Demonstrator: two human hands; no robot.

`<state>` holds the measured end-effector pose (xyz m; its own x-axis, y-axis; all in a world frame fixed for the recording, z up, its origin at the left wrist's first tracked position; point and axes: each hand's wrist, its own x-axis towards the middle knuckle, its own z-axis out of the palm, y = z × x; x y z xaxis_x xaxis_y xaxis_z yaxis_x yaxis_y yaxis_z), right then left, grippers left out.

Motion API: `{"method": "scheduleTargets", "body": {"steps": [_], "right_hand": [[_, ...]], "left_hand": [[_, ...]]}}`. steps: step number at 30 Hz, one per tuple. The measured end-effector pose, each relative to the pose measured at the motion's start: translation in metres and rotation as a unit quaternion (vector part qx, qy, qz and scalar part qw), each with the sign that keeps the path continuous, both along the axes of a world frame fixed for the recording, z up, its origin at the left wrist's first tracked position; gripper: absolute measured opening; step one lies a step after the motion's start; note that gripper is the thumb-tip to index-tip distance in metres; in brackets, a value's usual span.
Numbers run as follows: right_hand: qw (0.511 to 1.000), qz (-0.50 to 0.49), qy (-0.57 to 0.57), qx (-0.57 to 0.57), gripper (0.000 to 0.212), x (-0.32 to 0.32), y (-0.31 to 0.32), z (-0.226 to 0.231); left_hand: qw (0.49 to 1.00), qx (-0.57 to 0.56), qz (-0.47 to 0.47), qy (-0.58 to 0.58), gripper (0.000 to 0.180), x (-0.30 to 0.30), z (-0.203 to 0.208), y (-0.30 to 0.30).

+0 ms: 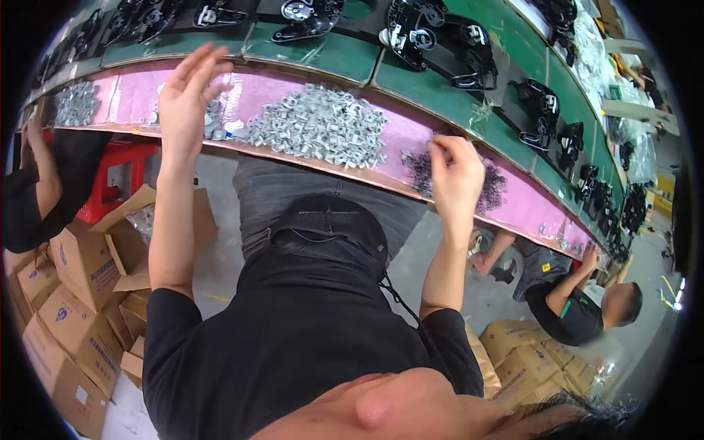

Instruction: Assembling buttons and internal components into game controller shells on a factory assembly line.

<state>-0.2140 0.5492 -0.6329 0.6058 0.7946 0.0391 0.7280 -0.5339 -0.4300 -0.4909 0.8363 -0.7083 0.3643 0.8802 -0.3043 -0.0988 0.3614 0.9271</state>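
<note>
My left hand (187, 95) is raised with its fingers spread, holding nothing, just above a small cluster of silver metal pieces (215, 121) on the pink mat (264, 88). My right hand (455, 174) rests on the mat's near edge with its fingertips pinched together at a heap of small dark ring-like parts (490, 185). Whether a part is between the fingers is hidden. A large pile of silver metal pieces (323, 125) lies on the mat between my two hands.
Beyond the mat runs a green belt (330, 55) carrying black mechanical assemblies (411, 33). Another silver pile (73, 103) lies far left. Cardboard boxes (73, 308) and a red stool (121, 172) stand on the floor. One person (579, 308) sits at right, another (37, 191) at left.
</note>
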Motion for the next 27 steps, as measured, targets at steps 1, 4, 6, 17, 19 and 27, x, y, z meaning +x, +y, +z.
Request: {"method": "scheduleTargets", "body": {"steps": [1,4,6,17,19,27], "right_hand": [[0.999,0.037,-0.026,-0.029,0.006,-0.001,-0.004,-0.006],[0.985,0.13,-0.081,-0.079,0.011,-0.001,-0.007,-0.02],[0.98,0.141,-0.087,-0.107,0.012,-0.001,-0.006,-0.021],[0.996,0.084,0.029,0.007,0.007,0.0,-0.009,-0.055],[0.965,-0.045,0.248,0.08,0.009,-0.006,-0.008,-0.054],[0.837,-0.112,0.492,0.211,0.016,-0.035,0.011,-0.044]], "left_hand": [[0.998,-0.005,-0.052,0.021,0.037,-0.002,0.0,-0.009],[0.982,0.003,-0.175,0.069,0.027,0.0,0.007,-0.042],[0.962,0.01,-0.254,0.094,0.025,0.011,0.012,-0.061],[0.901,0.211,-0.366,0.097,0.02,0.077,0.024,-0.116],[0.881,0.3,-0.354,0.087,0.019,0.083,0.018,-0.123],[0.905,0.295,-0.302,0.059,0.032,0.094,0.018,-0.136]]}}
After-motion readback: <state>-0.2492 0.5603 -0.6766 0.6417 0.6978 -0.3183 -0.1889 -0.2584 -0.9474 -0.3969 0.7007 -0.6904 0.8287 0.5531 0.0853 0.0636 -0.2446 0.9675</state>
